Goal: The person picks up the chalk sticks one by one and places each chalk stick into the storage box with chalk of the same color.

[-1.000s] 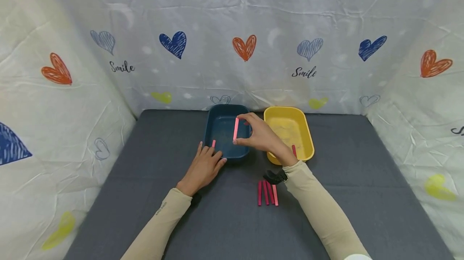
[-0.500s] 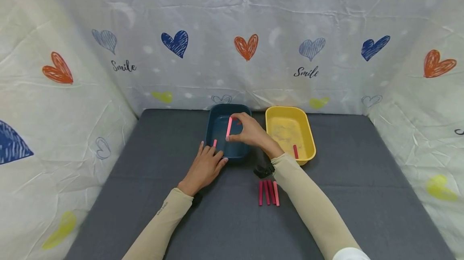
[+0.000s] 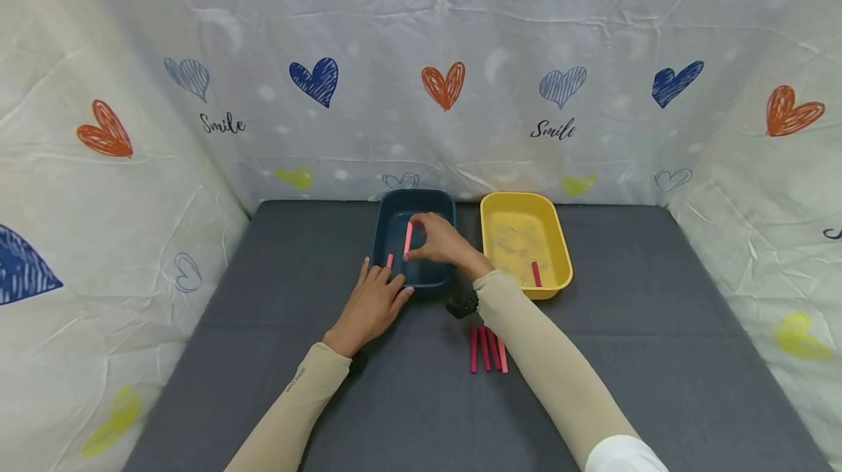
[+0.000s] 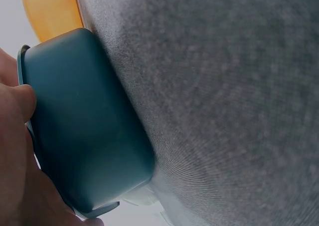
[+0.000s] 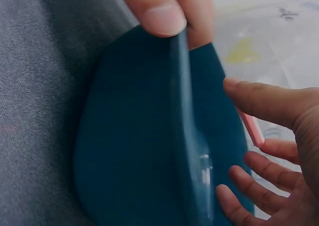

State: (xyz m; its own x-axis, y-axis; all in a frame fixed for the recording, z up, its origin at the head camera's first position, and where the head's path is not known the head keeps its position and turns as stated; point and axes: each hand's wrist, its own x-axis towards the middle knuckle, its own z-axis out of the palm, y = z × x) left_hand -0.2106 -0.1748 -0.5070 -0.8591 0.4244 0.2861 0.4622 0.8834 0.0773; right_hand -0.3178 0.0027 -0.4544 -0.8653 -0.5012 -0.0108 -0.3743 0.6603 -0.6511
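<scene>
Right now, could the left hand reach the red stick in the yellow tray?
Probably not directly: the left hand grips the blue tray, and the right arm crosses the way to the stick.

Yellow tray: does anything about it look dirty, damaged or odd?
Greyish blotches mark the floor of the yellow tray, odd against its otherwise plain yellow sides; dirt or wear, I can't tell. No cracks or tilt stand out.

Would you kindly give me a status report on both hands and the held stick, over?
Left hand gripping blue tub by rim. Right hand pinching pink stick above tub. Another stick inside, nothing seen blocking.
</scene>
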